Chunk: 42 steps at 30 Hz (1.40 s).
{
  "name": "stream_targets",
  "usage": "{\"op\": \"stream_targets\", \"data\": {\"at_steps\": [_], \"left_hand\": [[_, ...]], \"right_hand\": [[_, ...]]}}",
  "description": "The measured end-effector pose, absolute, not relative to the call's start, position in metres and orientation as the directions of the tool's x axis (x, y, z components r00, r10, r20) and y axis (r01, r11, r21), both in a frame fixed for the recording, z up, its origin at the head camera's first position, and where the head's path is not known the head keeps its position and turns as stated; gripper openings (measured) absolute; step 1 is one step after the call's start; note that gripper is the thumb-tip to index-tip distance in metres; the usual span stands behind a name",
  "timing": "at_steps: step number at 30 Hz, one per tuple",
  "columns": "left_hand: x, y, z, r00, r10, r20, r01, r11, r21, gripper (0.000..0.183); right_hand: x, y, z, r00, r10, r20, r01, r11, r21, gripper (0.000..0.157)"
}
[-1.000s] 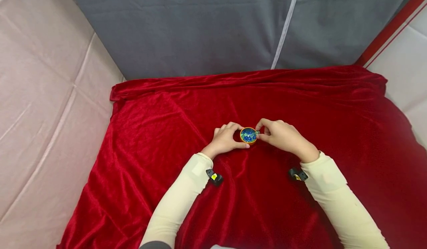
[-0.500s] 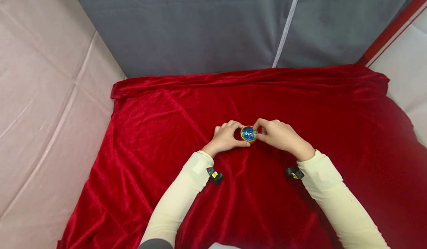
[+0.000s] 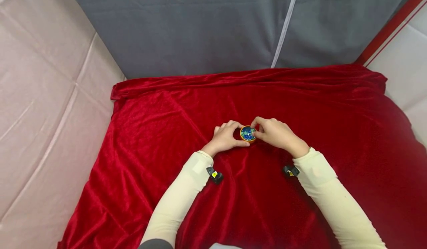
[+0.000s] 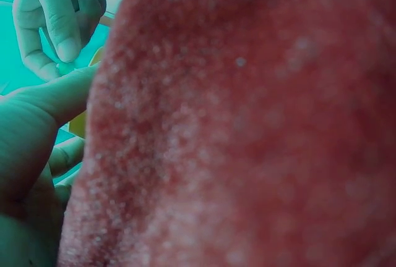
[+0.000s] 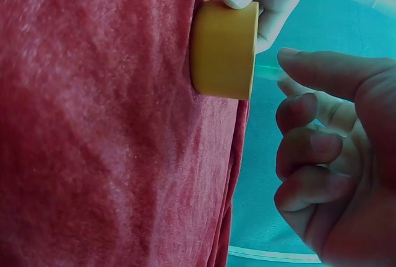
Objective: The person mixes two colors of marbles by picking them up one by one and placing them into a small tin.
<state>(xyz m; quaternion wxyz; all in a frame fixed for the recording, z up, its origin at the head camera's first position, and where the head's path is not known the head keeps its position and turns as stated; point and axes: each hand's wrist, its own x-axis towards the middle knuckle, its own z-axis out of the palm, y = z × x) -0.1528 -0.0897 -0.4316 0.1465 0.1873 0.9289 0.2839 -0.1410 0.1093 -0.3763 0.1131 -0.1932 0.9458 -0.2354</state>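
Observation:
A small round yellow-orange cup [image 5: 223, 50] stands on red cloth, filled with blue and green glass marbles [image 3: 247, 134]. My left hand [image 3: 225, 138] grips the cup from its left side, with thumb in front and fingers behind. Over the cup's right rim, my right hand [image 3: 277, 133] pinches a greenish clear marble [image 5: 268, 72] between thumb and forefinger; the fingertips partly hide it. The right hand's other fingers are curled in. In the left wrist view the left thumb [image 4: 62, 97] covers part of the cup, and blurred cloth fills most of the frame.
Wrinkled red velvet cloth [image 3: 173, 119] covers the table, bunched along its back edge. A grey panel [image 3: 200, 26] rises behind, with pale walls [image 3: 43, 104] at both sides. Small black cameras [image 3: 215, 175] sit at the wrists.
My right hand has moved left, bringing the marble from beside the cup's right rim to over its contents. The left hand keeps its hold on the cup.

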Motion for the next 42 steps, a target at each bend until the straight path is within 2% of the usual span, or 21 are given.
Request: {"op": "stream_targets", "data": {"at_steps": [42], "left_hand": [[-0.153, -0.092, -0.434, -0.888, 0.433, -0.153, 0.269, 0.762, 0.589, 0.066]], "right_hand": [[-0.120, 0.150, -0.379, -0.933, -0.340, -0.113, -0.252, 0.847, -0.469, 0.020]]}}
